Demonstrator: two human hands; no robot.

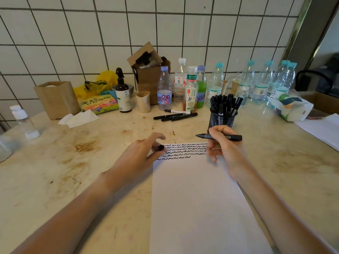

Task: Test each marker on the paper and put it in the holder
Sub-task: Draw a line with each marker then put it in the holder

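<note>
White square wall tiles (pixel 55 33) with dark grout back a stained, pale marble-look counter (pixel 55 171). At far left stand a clear plastic pump bottle (pixel 23 121), a tan square wooden box (pixel 57 99) and a dark brown pump bottle (pixel 123 92), with a row of clear plastic water bottles (pixel 264 79) running along the wall toward the right.

Reaching in from the lower left, the left hand (pixel 141 153) lies palm-down at the top left corner of the white sheet of paper (pixel 198 198), fingers curled, pinching a small black marker cap (pixel 160 147) between thumb and fingertips. Rows of black squiggles (pixel 183 150) cross the top of the sheet. Beyond it, near the bottles, several capped black markers (pixel 175 116) lie loose on the counter.

From the lower right comes the right hand (pixel 222 143), raised just above the sheet's top right corner, fingers wrapped around an uncapped black marker (pixel 233 137) held level, tip pointing left. Just behind that hand stands the black wire-mesh holder (pixel 222 120), crowded with upright black markers.
</note>
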